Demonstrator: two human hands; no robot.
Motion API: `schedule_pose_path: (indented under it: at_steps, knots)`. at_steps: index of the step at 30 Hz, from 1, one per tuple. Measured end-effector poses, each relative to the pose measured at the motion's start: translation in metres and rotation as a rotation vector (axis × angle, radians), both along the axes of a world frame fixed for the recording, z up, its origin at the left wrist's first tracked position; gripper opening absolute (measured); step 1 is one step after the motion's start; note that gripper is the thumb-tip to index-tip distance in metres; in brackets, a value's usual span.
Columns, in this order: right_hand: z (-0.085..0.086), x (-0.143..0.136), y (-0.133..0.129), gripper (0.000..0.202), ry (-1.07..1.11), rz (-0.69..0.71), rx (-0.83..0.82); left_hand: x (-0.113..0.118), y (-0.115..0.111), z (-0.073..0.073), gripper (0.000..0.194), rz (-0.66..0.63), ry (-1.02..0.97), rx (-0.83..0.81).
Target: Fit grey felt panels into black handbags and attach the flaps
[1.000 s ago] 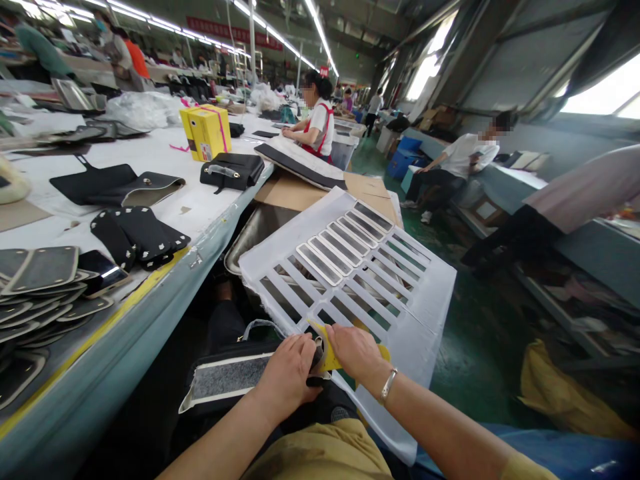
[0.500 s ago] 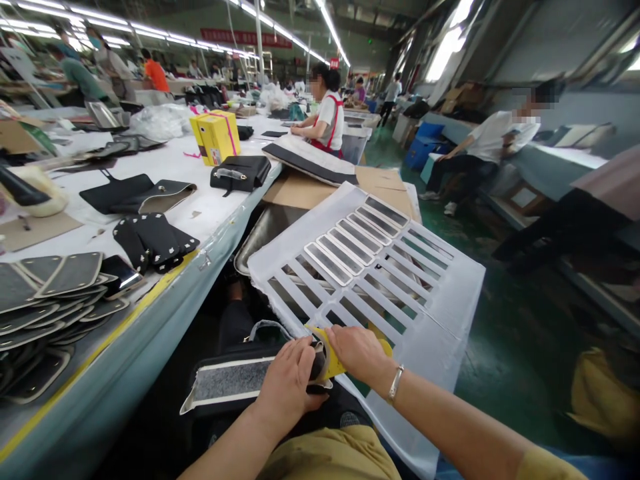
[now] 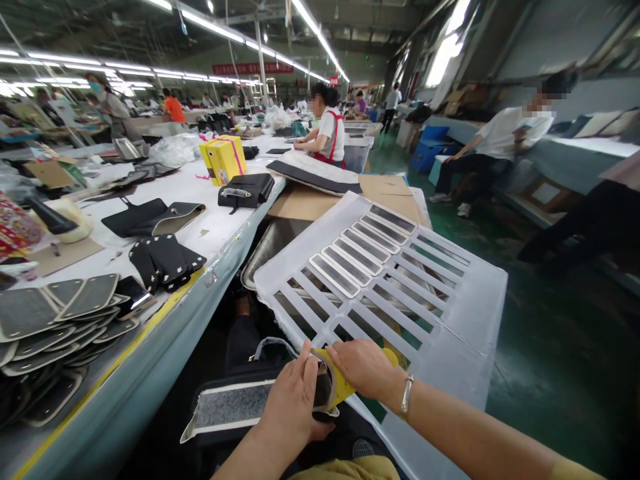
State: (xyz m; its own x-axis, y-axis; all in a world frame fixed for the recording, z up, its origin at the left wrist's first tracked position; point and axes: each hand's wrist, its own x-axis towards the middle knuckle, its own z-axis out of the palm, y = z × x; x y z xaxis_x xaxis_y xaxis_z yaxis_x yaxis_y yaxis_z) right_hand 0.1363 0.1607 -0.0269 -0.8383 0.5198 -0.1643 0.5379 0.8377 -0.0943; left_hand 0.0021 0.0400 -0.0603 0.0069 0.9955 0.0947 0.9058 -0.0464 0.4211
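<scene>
A black bag piece with a grey panel and pale edging rests across my lap. Wrapped round its right end is my left hand, fingers pressed together on the piece. A yellow tool or sheet is in my right hand, its curved edge against the open end of the piece, close to my left fingers. What lies inside that end is dark and hard to make out. Beyond my hands, a white slotted board carries several grey strips with pale borders.
On the left table lie stacked grey panels, black pieces, a phone, a black bag and a yellow box. A person in a red apron works at the table; another sits at right.
The view has shifted, so the table and board appear lower. My left hand's fingers have risen a little at the piece's end; my right hand still holds the yellow thing there.
</scene>
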Motion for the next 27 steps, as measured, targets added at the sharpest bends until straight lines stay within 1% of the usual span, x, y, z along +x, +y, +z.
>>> schedule_pose_path:
  at_steps: [3, 6, 8, 11, 14, 17, 20, 23, 27]
  knots:
    - [-0.003, 0.003, 0.000, 0.048, 0.026, -0.005, 0.014, 0.001, -0.001, -0.002, 0.081, -0.009, 0.022, 0.026]
    - [-0.007, 0.005, 0.002, 0.048, 0.044, 0.024, 0.028, 0.001, -0.003, -0.006, 0.077, -0.001, 0.024, 0.085]
    - [-0.008, 0.006, 0.005, 0.047, 0.041, 0.071, 0.023, 0.002, -0.005, -0.011, 0.074, 0.007, 0.019, 0.129]
    - [-0.008, 0.006, 0.011, 0.045, 0.010, 0.128, 0.012, 0.002, -0.007, -0.018, 0.077, 0.007, 0.035, 0.222]
    - [-0.005, 0.004, 0.017, 0.047, -0.010, 0.140, 0.000, 0.002, -0.009, -0.021, 0.081, 0.006, 0.062, 0.290]
    - [-0.003, 0.003, 0.019, 0.049, -0.006, 0.164, -0.022, 0.001, -0.010, -0.020, 0.085, -0.005, 0.091, 0.299]
    - [-0.004, 0.003, 0.019, 0.050, 0.013, 0.149, -0.019, 0.001, -0.010, -0.017, 0.095, -0.010, 0.123, 0.286]
    - [-0.006, 0.005, 0.018, 0.049, 0.024, 0.164, -0.007, 0.001, -0.012, -0.018, 0.102, -0.001, 0.142, 0.270]
    - [-0.005, 0.010, 0.018, 0.050, 0.035, 0.179, -0.032, 0.002, -0.014, -0.019, 0.096, -0.005, 0.182, 0.289]
